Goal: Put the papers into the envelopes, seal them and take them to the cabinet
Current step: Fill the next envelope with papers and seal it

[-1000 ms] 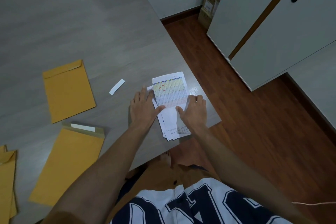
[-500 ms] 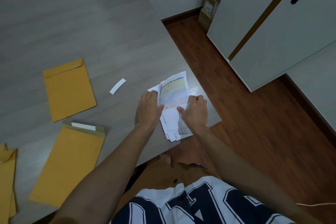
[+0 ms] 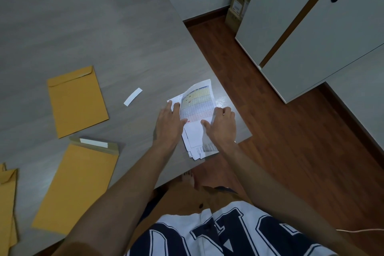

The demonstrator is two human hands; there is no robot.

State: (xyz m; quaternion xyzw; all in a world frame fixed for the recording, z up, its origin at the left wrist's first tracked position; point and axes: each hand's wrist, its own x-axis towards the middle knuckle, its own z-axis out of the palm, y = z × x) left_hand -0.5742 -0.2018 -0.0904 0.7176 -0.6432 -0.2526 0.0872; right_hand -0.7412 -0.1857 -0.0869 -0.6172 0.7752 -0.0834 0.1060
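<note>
A stack of white papers [image 3: 195, 141] lies at the near right corner of the grey table [image 3: 83, 16]. Its top sheet [image 3: 197, 104], printed with a coloured grid, curls up off the stack along its left edge. My right hand [image 3: 223, 127] pinches that sheet at its right edge. With flat fingers, my left hand [image 3: 168, 122] presses on the stack's left side beside the raised sheet. To the left lie a closed brown envelope [image 3: 76, 100] and one with an open flap [image 3: 76, 187] showing a white adhesive strip.
A loose white peel strip [image 3: 133, 96] lies between the closed envelope and the papers. More brown envelopes [image 3: 7, 203] sit at the left edge. A white cabinet [image 3: 311, 27] with black handles stands to the right across the wooden floor, with cardboard boxes [image 3: 239, 6] beside it.
The top sheet lay flat a second ago; its left edge has since lifted and curled toward the right. My left hand slid a little right onto the stack under it.
</note>
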